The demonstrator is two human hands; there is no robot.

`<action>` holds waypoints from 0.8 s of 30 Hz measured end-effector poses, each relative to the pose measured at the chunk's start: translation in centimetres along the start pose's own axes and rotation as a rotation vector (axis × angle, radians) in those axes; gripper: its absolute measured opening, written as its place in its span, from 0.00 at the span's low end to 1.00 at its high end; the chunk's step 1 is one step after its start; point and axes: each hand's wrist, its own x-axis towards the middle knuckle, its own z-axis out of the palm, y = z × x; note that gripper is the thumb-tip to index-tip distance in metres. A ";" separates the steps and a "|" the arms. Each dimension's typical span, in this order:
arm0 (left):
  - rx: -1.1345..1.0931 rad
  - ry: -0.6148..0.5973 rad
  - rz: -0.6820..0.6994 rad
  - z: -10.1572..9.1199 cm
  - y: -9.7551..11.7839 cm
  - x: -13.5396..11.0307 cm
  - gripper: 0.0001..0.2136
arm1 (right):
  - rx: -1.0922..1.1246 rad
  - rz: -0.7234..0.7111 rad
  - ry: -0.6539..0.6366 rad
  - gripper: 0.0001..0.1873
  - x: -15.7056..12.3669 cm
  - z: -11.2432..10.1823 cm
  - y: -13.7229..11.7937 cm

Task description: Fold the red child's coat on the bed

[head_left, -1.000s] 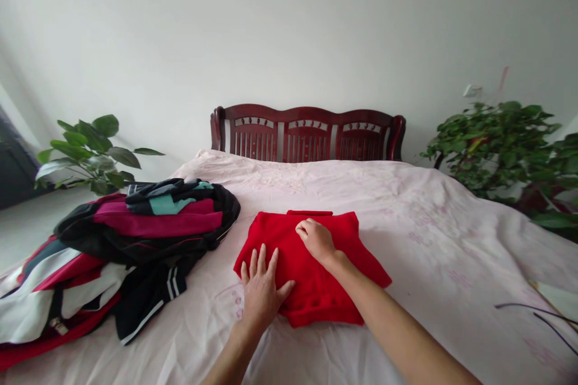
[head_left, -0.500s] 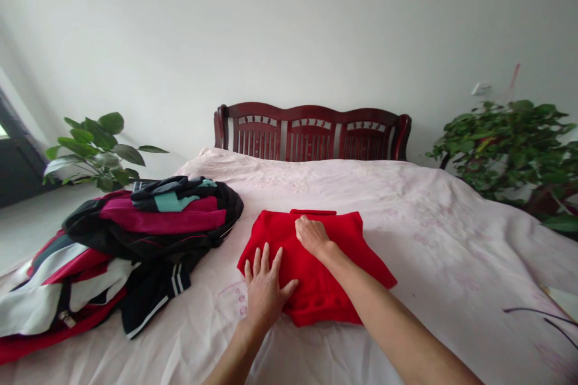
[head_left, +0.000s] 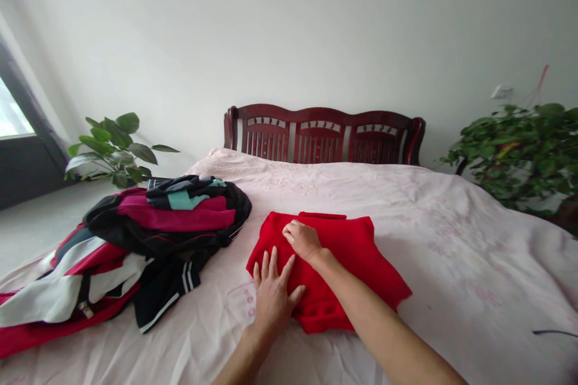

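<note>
A folded red garment (head_left: 352, 252) lies flat on the pale pink bedsheet (head_left: 451, 240) in front of me. My left hand (head_left: 272, 296) rests flat on its near left corner, fingers spread and open. My right hand (head_left: 301, 239) lies on the garment's upper left part with the fingers curled under, pressing on the cloth. Whether those fingers pinch a fold I cannot tell.
A heap of clothes (head_left: 135, 240) in black, magenta, teal, red and white sits on the bed at the left. A dark red wooden headboard (head_left: 323, 135) stands against the white wall. Potted plants flank the bed: a leafy plant (head_left: 118, 147) at left, a bushy plant (head_left: 524, 153) at right.
My right hand has slid left across the red garment, closer to my left hand. The view has turned slightly to the left. My left hand has stayed in place.
</note>
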 end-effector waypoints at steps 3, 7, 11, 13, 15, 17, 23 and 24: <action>0.001 -0.005 0.002 -0.2 0.1 -0.1 0.31 | -0.046 -0.025 -0.049 0.11 0.4 0.0 -0.5; -0.012 -0.008 0.014 -0.9 0.4 -0.2 0.31 | -0.101 -0.094 -0.110 0.14 0.6 -0.1 -0.7; -0.022 0.006 0.024 -1.4 0.5 -0.4 0.29 | -0.124 -0.134 -0.134 0.13 0.7 -0.3 -0.9; -0.015 0.014 0.021 -1.3 0.5 -0.4 0.29 | -0.126 -0.111 -0.120 0.12 0.6 -0.3 -0.9; -0.007 0.022 0.022 -1.1 0.5 -0.3 0.30 | -0.126 -0.051 -0.089 0.13 0.5 -0.4 -0.7; 0.001 0.032 0.023 -0.8 0.4 -0.3 0.30 | -0.127 0.032 -0.048 0.16 0.3 -0.5 -0.3; 0.014 0.052 0.011 0.0 0.3 -0.2 0.30 | -0.090 0.024 -0.010 0.15 -1.0 -0.6 0.6; 0.013 0.052 0.011 0.0 0.3 -0.2 0.30 | -0.082 -0.011 -0.018 0.14 -1.2 -0.6 0.5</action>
